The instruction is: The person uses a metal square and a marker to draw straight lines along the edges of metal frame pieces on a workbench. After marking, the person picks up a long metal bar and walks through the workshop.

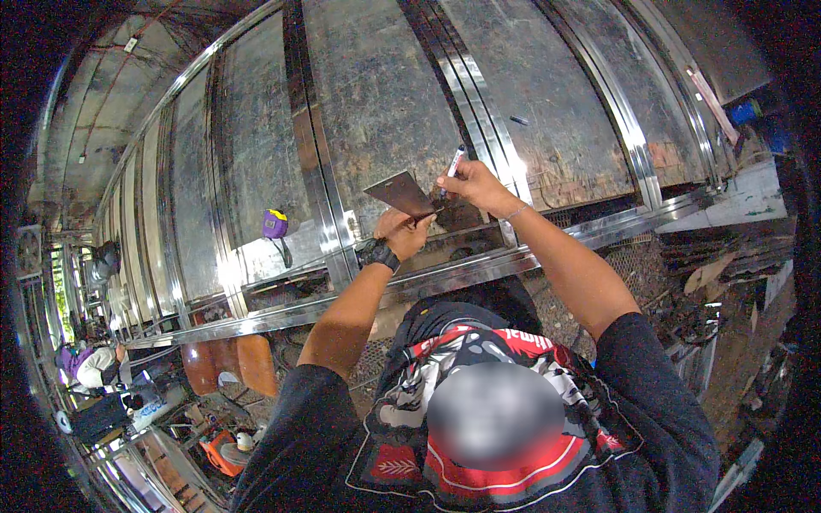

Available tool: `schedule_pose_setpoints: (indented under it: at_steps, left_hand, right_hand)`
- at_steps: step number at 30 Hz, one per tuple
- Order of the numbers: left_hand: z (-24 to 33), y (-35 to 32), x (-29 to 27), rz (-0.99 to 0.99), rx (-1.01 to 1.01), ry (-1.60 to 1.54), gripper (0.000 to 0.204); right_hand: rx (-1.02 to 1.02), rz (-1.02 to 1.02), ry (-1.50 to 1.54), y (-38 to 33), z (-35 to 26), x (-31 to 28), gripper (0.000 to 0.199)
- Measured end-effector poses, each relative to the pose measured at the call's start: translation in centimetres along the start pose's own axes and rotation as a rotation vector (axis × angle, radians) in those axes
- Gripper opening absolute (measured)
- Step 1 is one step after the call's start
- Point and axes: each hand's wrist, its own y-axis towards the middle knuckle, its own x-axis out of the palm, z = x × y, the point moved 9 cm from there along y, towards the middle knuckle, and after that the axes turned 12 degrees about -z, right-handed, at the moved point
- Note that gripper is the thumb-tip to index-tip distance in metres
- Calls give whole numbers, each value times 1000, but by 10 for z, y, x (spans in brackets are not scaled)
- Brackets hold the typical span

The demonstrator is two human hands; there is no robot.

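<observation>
My left hand [402, 232] pinches the near edge of a flat metal plate [402, 194], fingers closed on it, pressing it against the steel frame [333, 214] in front of me. The plate is a thin four-sided piece, dull brownish-grey, its long axis running from far left to near right, one corner pointing left. My right hand [472, 185] is closed around a marker [455, 160], held just right of the plate; the marker's long axis slants up and slightly right, its white cap end pointing away from me, its tip end hidden in my fingers at the plate's right edge. The frame is polished, mirror-bright square tubing; behind it sit scuffed, speckled grey panels. A purple and yellow tape measure [274, 224] rests on a rail to the left. A black watch [377, 254] wraps my left wrist.
</observation>
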Motion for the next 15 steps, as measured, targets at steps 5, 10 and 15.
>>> schedule_pose_setpoints:
  at_steps: [5, 10, 15]
  left_hand:
    - [11, 4, -7, -58, -34, 12, 29]
    - [-10, 1, 9, -226, -148, -4, 20]
    - [-6, 1, 7, -259, -222, 5, 21]
  right_hand:
    - [20, -22, -56, 9, 14, 3, 36]
    - [7, -69, -106, 15, 15, 9, 40]
    - [26, -105, -123, 17, 18, 11, 41]
